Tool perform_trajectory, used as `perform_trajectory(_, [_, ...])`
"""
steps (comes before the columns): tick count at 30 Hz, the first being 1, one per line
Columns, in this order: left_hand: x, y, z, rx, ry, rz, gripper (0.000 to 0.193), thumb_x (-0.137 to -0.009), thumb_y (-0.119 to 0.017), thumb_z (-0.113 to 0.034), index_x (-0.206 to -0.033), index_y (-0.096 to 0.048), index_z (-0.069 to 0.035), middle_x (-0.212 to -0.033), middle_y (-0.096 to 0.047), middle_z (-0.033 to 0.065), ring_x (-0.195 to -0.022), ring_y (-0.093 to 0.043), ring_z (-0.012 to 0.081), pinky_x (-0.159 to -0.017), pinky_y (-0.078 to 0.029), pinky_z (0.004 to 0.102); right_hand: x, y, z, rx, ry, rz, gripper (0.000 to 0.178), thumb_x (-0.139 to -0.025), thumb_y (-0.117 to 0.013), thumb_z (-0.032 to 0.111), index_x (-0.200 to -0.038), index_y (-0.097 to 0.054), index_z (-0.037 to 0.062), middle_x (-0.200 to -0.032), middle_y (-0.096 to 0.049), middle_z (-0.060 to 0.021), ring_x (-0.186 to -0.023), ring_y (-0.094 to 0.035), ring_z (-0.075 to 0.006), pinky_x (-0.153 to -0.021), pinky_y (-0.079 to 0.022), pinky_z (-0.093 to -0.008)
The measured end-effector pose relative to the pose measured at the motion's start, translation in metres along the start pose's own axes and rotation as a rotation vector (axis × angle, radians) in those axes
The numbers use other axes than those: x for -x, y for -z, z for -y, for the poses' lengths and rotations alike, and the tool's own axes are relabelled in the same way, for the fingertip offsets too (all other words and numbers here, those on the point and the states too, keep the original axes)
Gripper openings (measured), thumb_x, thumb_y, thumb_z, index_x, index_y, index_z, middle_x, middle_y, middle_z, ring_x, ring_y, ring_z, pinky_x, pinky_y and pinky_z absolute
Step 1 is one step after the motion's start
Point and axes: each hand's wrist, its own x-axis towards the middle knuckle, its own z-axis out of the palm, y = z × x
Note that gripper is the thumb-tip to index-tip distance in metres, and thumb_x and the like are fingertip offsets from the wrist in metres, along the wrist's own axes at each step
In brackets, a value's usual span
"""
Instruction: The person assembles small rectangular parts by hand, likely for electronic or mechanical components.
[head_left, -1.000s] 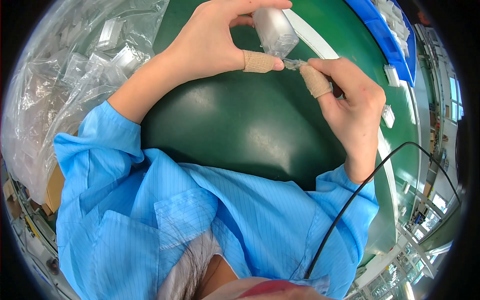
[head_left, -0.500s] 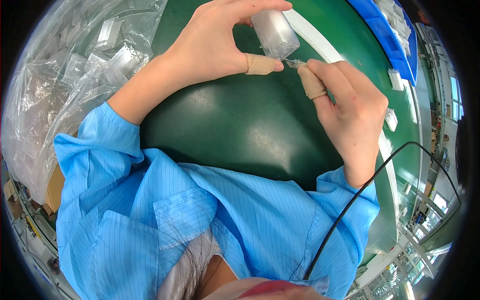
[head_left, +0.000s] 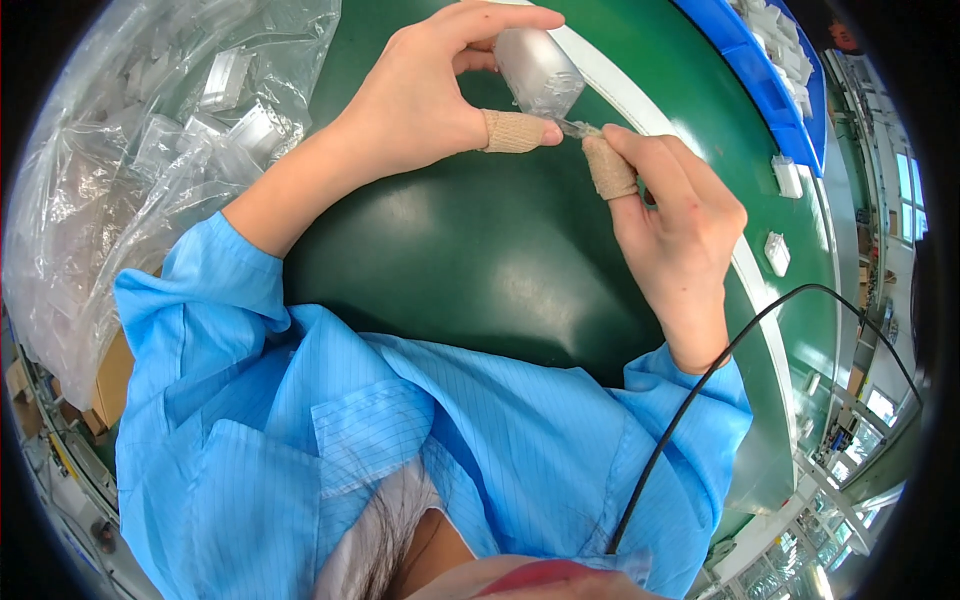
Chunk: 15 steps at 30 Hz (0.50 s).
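Note:
A silvery, box-shaped part [head_left: 540,75] with rounded edges sits in the grasp of my left hand [head_left: 425,95]. My fingers lie over its far side, and the taped thumb is at its near lower end. Clear, crinkled plastic film [head_left: 573,128] stretches from that end to my right hand [head_left: 680,205]. There the thumb, also wrapped in tan tape, and the forefinger pinch it. The part is tilted and held above the green work surface [head_left: 440,250]; whether film covers all of it I cannot tell.
On the left lies a large clear plastic bag [head_left: 110,180] holding several silvery parts. A blue bin [head_left: 760,90] filled with white pieces stands at the far right. Two small white pieces, one of them a block [head_left: 777,254], lie beyond the white curved strip [head_left: 745,265]. A black cable [head_left: 690,400] crosses my right sleeve.
Both hands have shifted slightly left, the right one more than the left. The silvery part has moved a little left with my left hand, and the film is still pinched.

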Motion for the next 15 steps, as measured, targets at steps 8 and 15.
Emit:
perform_trajectory(8, [0.009, 0.010, 0.015, 0.005, 0.180, -0.065, 0.068, -0.065, -0.083, -0.011, -0.126, -0.054, -0.011, -0.117, -0.055, 0.0061, -0.106, -0.056, 0.0184, -0.097, -0.046, 0.0333, -0.004, -0.009, 0.004, -0.219, -0.125, -0.041, 0.018, -0.069, -0.072, 0.006, -0.087, -0.068, 0.0093, -0.072, -0.062, -0.0049, -0.062, -0.061, -0.0206, -0.053, -0.048, -0.0280])
perform_trajectory(15, [0.007, 0.019, 0.005, 0.297, 0.296, -0.032, 0.076, -0.066, -0.082, -0.006, -0.132, -0.045, -0.006, -0.123, -0.050, 0.0077, -0.112, -0.052, 0.0187, -0.098, -0.043, 0.0339, -0.016, 0.002, -0.008, -0.689, -0.160, 0.618, 0.012, -0.074, -0.072, 0.015, -0.081, -0.070, 0.0059, -0.072, -0.064, -0.0097, -0.070, -0.060, -0.0246, -0.063, -0.048, -0.0338])
